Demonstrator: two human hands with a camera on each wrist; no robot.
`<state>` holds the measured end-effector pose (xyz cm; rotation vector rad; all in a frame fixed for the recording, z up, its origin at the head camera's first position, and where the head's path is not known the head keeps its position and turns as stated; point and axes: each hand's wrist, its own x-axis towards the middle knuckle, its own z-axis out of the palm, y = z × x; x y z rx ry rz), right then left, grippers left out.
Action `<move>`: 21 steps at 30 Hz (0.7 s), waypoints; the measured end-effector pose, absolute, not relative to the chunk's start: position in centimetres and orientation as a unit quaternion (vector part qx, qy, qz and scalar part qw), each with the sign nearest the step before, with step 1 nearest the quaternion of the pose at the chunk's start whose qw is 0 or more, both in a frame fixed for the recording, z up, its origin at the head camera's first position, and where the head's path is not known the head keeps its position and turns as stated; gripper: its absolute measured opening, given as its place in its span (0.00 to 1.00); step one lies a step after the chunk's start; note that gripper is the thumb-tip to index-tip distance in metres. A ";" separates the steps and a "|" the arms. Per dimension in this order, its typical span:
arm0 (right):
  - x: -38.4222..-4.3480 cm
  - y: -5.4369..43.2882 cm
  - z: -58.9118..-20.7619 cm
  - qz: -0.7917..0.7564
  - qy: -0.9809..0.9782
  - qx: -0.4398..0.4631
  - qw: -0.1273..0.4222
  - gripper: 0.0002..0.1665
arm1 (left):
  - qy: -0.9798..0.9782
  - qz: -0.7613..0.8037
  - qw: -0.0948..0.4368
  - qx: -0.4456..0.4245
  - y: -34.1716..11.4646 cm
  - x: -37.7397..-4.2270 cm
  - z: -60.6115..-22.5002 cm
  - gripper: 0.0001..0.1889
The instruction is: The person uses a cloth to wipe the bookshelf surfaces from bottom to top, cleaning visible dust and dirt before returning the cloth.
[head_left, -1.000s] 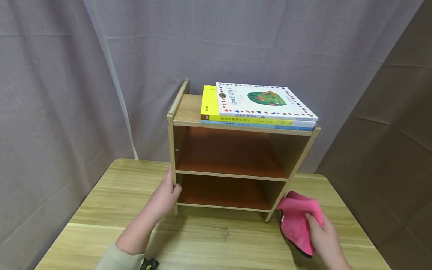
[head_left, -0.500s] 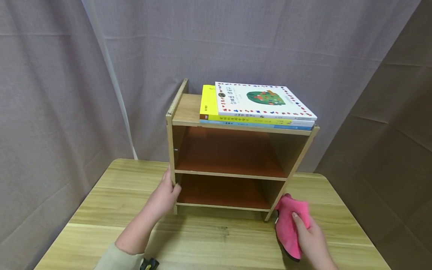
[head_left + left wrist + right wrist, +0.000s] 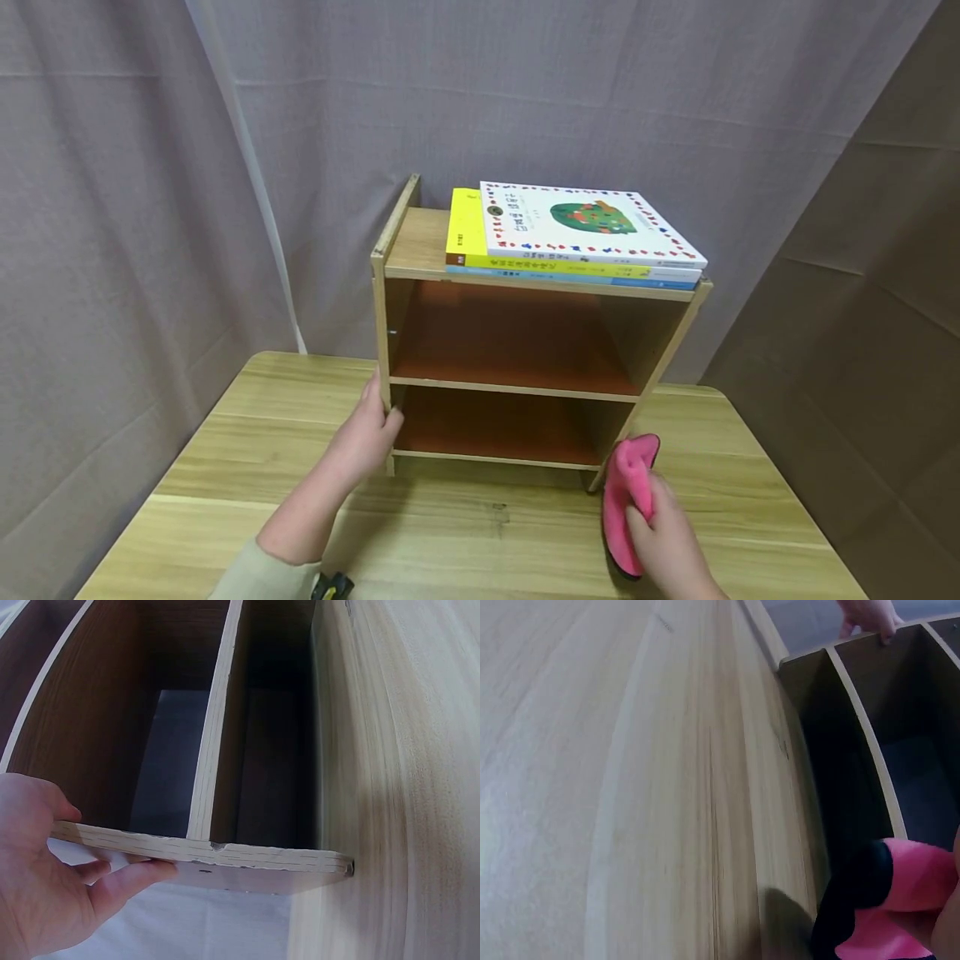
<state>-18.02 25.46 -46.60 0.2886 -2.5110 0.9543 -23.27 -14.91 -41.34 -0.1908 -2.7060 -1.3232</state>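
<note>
A small wooden shelf [image 3: 517, 389] with brown inner boards stands on the table. My left hand [image 3: 363, 442] grips the front edge of its left side panel, low down. In the left wrist view, the thumb lies over the inner side of the panel and the fingers are on the outer face. My right hand [image 3: 669, 537] holds a bunched pink cloth [image 3: 619, 517] with a black edge. It is at the foot of the right side panel, and the outer face there is hidden. The right wrist view shows the pink cloth [image 3: 922, 874] beside the lower compartment.
A stack of books [image 3: 592, 225], white on yellow on blue, lies on the shelf's top board. The wooden table [image 3: 487, 550] extends in front and to both sides. Grey curtain [image 3: 525, 92] hangs behind, with brown cloth [image 3: 885, 333] at right.
My right hand has moved the pink cloth left and slightly toward me along the right panel's foot, and the cloth has folded narrower. The left hand and shelf have stayed put.
</note>
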 end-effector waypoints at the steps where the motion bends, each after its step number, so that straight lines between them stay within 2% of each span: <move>1: -18.1 25.5 -46.7 0.335 -0.908 0.116 0.223 0.25 | -0.895 -0.438 0.061 -0.064 -14.9 -23.3 -41.4 0.42; 6: -18.2 25.5 -47.1 0.266 -0.913 0.173 0.256 0.30 | -0.896 -0.436 0.058 -0.061 -15.1 -23.2 -41.4 0.43; 10: -18.2 25.5 -47.5 0.213 -0.917 0.202 0.271 0.30 | -0.898 -0.432 0.059 -0.059 -15.2 -23.2 -41.3 0.42; 21: -18.5 25.5 -48.3 0.131 -0.939 0.211 0.239 0.27 | -0.899 -0.431 0.054 -0.059 -14.9 -23.3 -41.3 0.43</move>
